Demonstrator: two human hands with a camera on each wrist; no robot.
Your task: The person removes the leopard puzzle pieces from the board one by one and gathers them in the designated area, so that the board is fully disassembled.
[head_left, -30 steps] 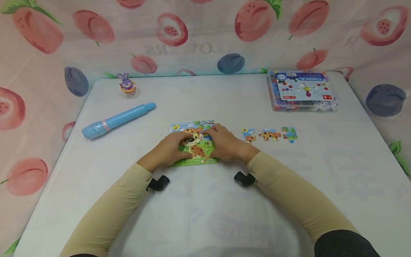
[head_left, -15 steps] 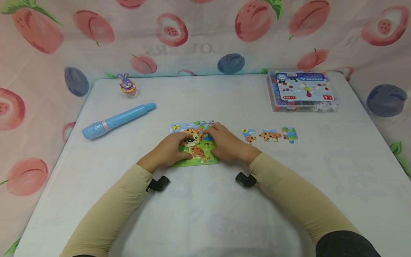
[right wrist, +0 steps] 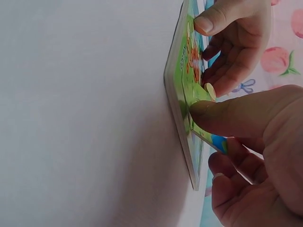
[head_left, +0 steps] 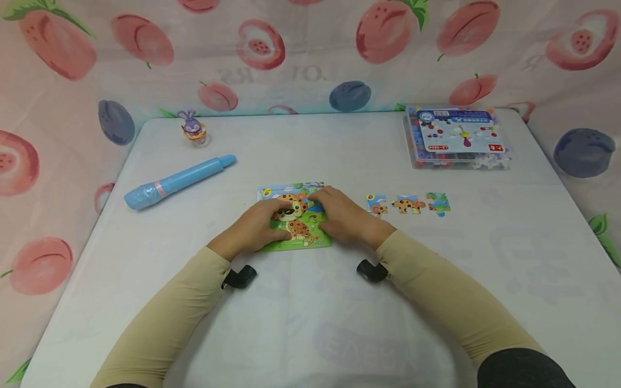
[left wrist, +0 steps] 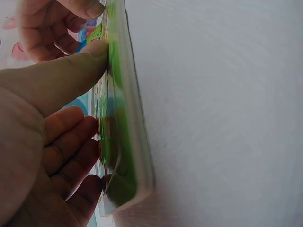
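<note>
The near tabletop (head_left: 301, 323) offers passage; jigsaw pieces (head_left: 409, 203) lie right of the jigsaw board (head_left: 299, 222), a blue wand (head_left: 184, 179) left.

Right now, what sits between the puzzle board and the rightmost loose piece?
In the head view: the right hand, then the left loose piece and the middle one, with bare tabletop in the gaps.

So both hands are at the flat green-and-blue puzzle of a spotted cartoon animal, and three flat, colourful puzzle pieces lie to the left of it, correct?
Wrong side: in the head view, the three puzzle pieces lie to the right of the puzzle. The left hand and right hand are both at it.
</note>
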